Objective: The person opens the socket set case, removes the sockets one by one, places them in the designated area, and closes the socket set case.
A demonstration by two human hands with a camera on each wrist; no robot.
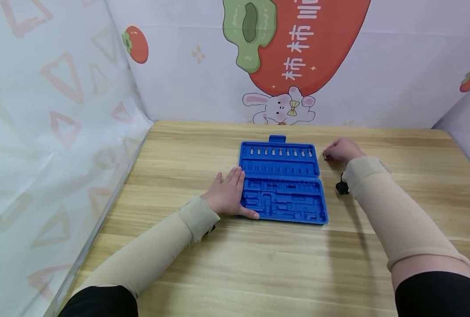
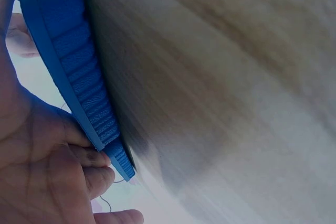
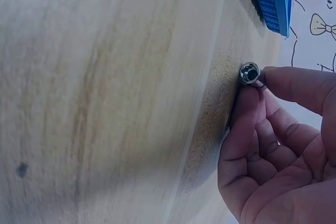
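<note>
A blue plastic tool case [image 1: 283,177] lies opened flat, with a row of several small silver sockets [image 1: 281,152] upright in its far half. Moulded slots pattern the near half [image 1: 286,200]. Against the case's left side rests my left hand [image 1: 227,193], fingers straight along the edge and thumb across the near corner. In the left wrist view, its palm [image 2: 42,166] lies beside the ribbed blue wall [image 2: 86,72]. Just right of the case, my right hand [image 1: 343,150] pinches a small metal socket [image 3: 250,73] between thumb and fingertips, close over the table, its hollow end facing the camera.
The wooden table [image 1: 258,264] carries the case near its far side. A patterned cloth [image 1: 187,79] hangs behind it, and another white sheet [image 1: 60,154] runs along the left edge. A small black object [image 1: 342,187] sits at the right wrist.
</note>
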